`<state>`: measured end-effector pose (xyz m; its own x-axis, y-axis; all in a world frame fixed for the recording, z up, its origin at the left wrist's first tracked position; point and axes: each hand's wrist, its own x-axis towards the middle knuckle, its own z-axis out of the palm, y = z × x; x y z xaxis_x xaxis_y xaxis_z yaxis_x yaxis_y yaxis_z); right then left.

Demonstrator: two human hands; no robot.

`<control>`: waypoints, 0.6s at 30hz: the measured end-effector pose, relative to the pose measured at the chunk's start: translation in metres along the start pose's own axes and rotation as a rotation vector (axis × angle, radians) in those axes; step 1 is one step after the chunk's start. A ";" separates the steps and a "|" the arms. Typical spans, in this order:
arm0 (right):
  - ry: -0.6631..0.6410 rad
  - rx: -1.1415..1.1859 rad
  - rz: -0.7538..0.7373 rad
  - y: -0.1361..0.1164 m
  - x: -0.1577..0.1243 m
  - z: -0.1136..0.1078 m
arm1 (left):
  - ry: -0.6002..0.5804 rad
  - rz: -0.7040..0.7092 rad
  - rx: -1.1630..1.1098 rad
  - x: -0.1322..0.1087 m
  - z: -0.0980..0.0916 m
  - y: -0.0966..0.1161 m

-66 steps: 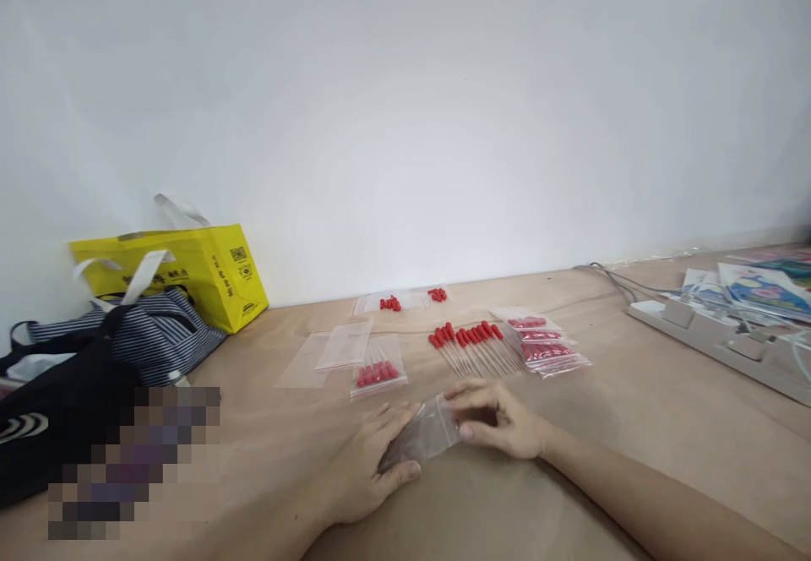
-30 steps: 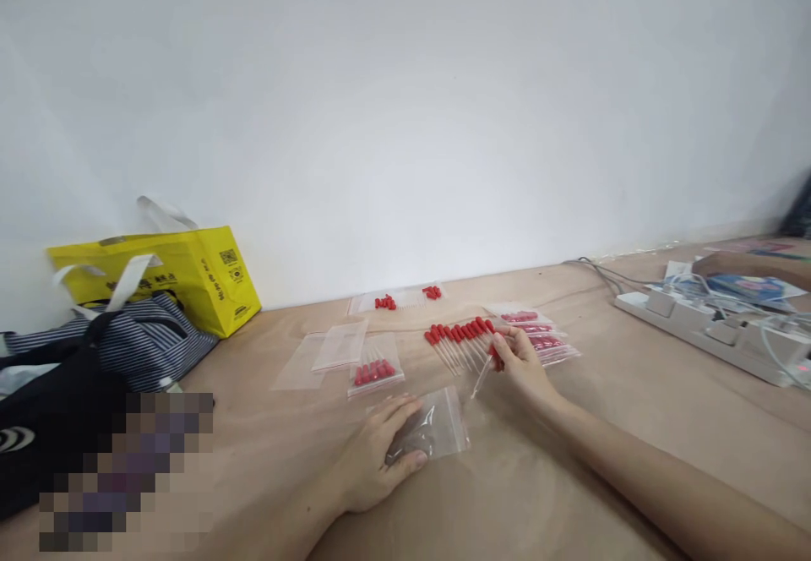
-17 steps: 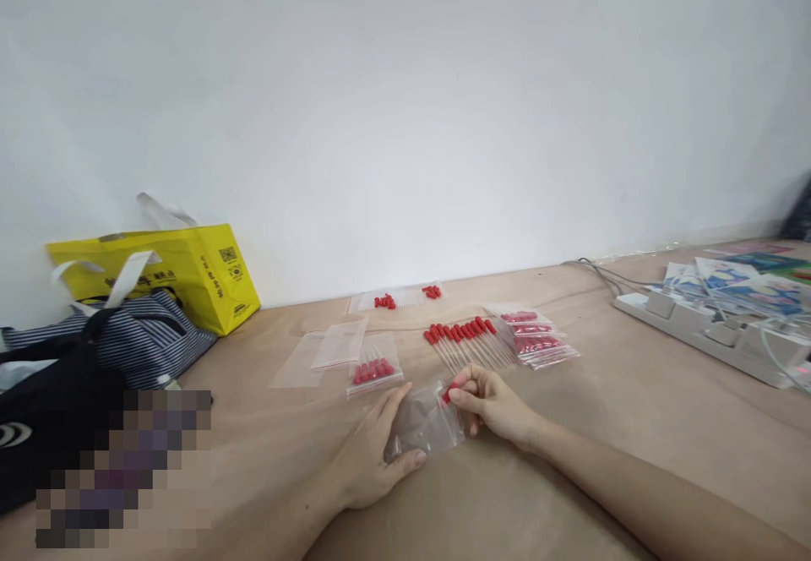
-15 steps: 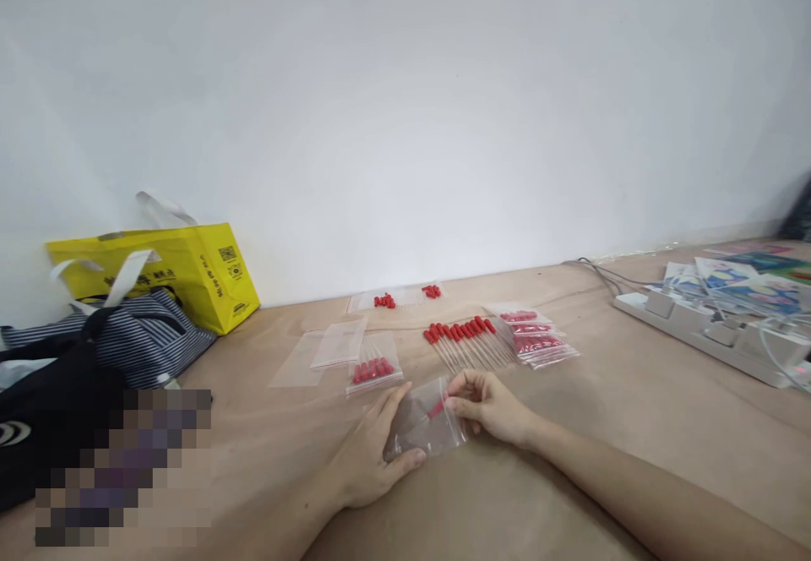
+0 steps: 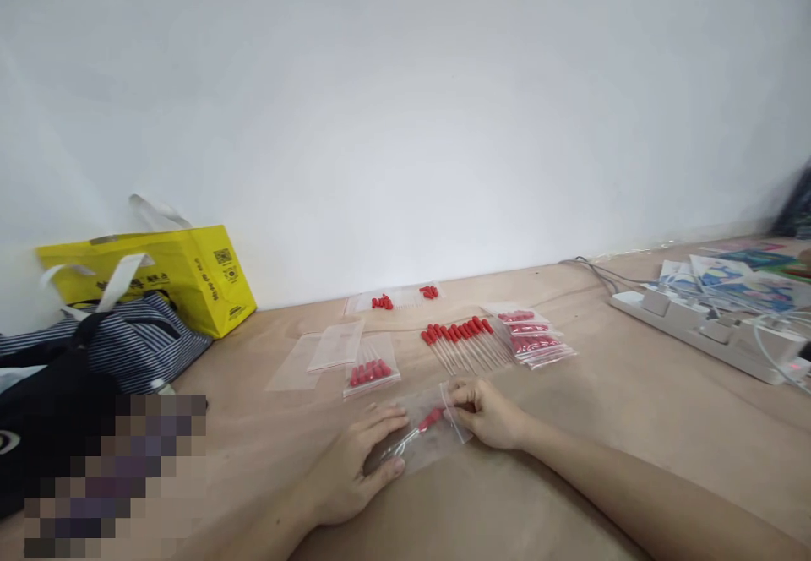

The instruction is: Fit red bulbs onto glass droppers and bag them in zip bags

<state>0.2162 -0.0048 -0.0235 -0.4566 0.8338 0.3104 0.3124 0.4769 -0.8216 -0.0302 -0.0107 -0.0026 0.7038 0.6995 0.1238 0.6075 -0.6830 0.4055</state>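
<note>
A clear zip bag lies on the table between my hands, its zip edge towards the right. My left hand rests on the bag's left part with thumb and fingers spread. At the bag's right edge, my right hand has thumb and fingers pinched on a red-ended stick, which lies inside the bag with its thin part pointing left. Behind my hands is a row of red-ended sticks. Left of it, a bag with several red-ended sticks lies beside empty clear bags.
Filled bags overlap right of the row. More red pieces lie near the wall. A yellow bag and a striped bag stand at left. A power strip with plugs and cables is at right, by printed sheets.
The red-ended stick has moved further left into the bag. My left hand has shifted left and slightly down along the bag. The view has shifted slightly.
</note>
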 end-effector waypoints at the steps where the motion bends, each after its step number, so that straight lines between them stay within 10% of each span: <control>1: -0.035 -0.047 0.012 0.000 0.001 -0.005 | -0.009 0.018 -0.002 0.001 0.000 0.000; 9: 0.260 -0.416 0.400 0.020 0.051 -0.048 | -0.050 0.026 -0.011 0.011 -0.003 0.010; 18: 0.335 -0.669 0.595 0.014 0.102 -0.007 | -0.062 0.042 -0.013 0.010 -0.006 0.013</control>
<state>0.1796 0.0885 0.0001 0.1607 0.9776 0.1360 0.8753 -0.0775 -0.4773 -0.0174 -0.0107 0.0095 0.7504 0.6555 0.0851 0.5721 -0.7085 0.4132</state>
